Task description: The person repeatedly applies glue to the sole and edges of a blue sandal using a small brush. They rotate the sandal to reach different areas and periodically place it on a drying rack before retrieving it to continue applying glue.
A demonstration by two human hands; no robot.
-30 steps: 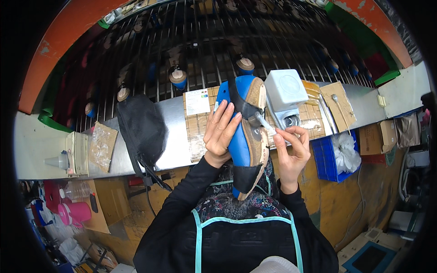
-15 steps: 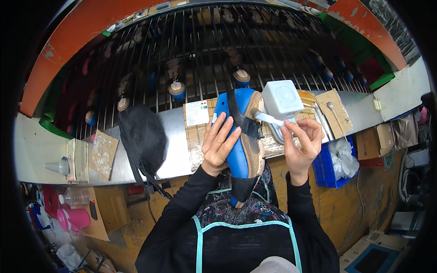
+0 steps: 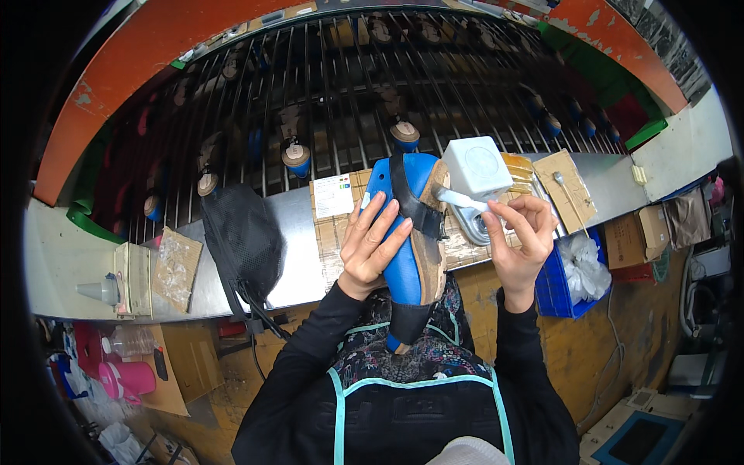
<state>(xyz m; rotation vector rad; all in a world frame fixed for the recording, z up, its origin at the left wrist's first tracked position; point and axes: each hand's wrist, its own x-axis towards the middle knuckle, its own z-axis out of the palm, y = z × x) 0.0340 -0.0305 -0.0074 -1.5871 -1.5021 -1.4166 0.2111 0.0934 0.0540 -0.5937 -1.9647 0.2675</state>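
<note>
My left hand (image 3: pixel 373 244) is wrapped around a blue shoe last (image 3: pixel 404 271), with its fingers spread over the side. Black straps (image 3: pixel 405 190) and a brown, worn-looking sole edge (image 3: pixel 428 260) are on the last, which lies tilted between the bench and my lap. My right hand (image 3: pixel 521 236) pinches the end of a white-handled brush (image 3: pixel 463 200) between thumb and fingertips. The brush tip meets the brown edge near the upper end of the last. Just beyond the brush stands a pale, box-shaped container (image 3: pixel 477 167) on the bench.
A rack of dark bars (image 3: pixel 341 101) holds several blue lasts behind the bench. A black mesh bag (image 3: pixel 242 240) lies at left, a printed card (image 3: pixel 333 197) on cardboard mid-bench. At right are a small brush on cardboard (image 3: pixel 564 186) and a blue crate (image 3: pixel 552 291) with crumpled plastic.
My right hand has shifted slightly to the right, still pinching the brush at the brown edge. My left hand keeps its hold on the last. The whole view has moved a little.
</note>
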